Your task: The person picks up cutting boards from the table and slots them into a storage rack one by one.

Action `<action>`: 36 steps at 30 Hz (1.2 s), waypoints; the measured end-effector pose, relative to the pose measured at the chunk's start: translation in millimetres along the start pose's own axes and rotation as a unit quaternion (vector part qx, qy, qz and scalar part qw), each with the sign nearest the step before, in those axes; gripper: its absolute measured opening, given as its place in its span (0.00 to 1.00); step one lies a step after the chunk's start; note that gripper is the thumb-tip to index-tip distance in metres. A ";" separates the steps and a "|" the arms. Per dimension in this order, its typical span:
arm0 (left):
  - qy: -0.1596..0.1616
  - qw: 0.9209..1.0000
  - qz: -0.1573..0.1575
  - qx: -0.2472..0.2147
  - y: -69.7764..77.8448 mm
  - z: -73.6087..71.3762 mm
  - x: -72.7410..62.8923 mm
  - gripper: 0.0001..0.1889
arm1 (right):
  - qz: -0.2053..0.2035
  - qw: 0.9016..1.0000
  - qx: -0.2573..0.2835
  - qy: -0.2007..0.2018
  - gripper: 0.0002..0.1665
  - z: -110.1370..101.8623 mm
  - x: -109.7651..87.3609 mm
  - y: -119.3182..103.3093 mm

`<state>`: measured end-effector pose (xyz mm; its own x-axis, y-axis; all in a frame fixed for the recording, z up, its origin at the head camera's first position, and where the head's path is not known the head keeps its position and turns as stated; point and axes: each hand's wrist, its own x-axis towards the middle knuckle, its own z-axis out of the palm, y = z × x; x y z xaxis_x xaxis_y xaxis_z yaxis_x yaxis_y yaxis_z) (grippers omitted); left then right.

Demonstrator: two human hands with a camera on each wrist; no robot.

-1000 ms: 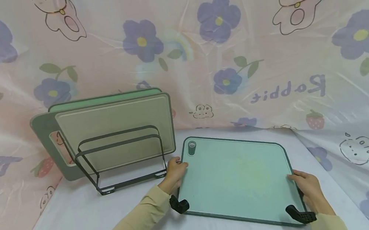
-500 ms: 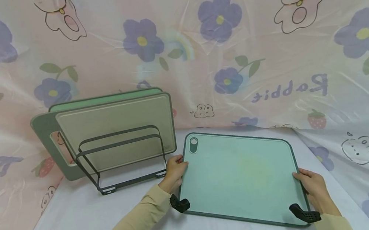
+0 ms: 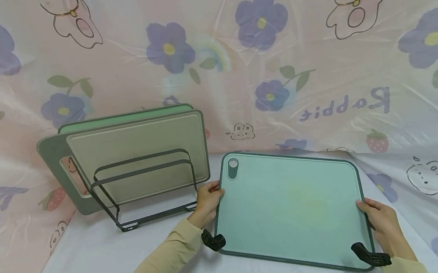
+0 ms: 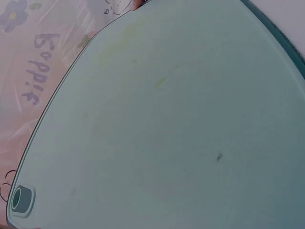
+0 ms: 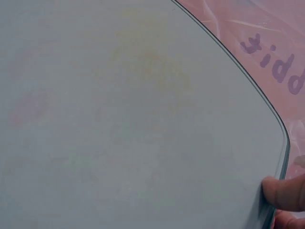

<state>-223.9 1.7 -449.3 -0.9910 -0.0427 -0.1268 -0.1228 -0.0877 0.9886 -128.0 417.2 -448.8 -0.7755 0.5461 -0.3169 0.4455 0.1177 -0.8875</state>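
A large mint-green cutting board (image 3: 289, 211) with a dark green rim and a hole in its far left corner is tilted up towards me. My left hand (image 3: 208, 202) grips its left edge, thumb on the face and fingers behind. On the opposite edge, my right hand (image 3: 382, 224) pinches the rim the same way; in the right wrist view the thumb (image 5: 284, 193) lies over the edge. Faint yellowish stains mark the board's face (image 4: 162, 119) in the left wrist view. The fingers behind the board are mostly hidden.
Left of the board, a black wire rack (image 3: 149, 217) stands on the white cloth. It holds a beige cutting board (image 3: 144, 139) with a grey-green handle, and a green board (image 3: 122, 118) behind that. A patterned curtain (image 3: 215, 97) hangs close at the back.
The mint-green board's far edge has risen, tilting its face more towards me. My right hand has shifted to the right with its edge; the left hand has risen slightly. The rack looks unmoved.
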 end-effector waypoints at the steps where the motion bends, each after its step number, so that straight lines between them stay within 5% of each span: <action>1: 0.000 1.000 -0.001 0.001 0.5 -0.1 -0.5 0.16 | 0.001 1.000 0.003 0.002 0.46 -1.3 -0.6 -0.4; 17: -0.010 1.000 -0.019 -0.015 9.1 4.0 -4.8 0.13 | -0.003 0.994 0.109 0.002 0.21 -18.7 -14.8 -16.4; 22: -0.026 0.999 -0.031 -0.011 19.1 4.3 -7.9 0.14 | -0.012 0.992 0.127 0.008 0.21 -26.2 -3.8 -13.5; 30: -0.041 0.999 0.003 0.028 37.2 2.7 -9.6 0.12 | -0.068 0.984 0.159 0.032 0.23 -43.1 45.8 22.1; 36: -0.054 0.998 0.030 0.028 50.3 3.5 -11.3 0.12 | -0.093 0.971 0.217 0.039 0.16 -43.1 29.4 5.1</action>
<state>-219.1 1.2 -397.8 -0.9963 0.0607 -0.0610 -0.0631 -0.0322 0.9975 -129.3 469.7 -448.2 -0.7804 0.6125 -0.1255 0.0561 -0.1313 -0.9898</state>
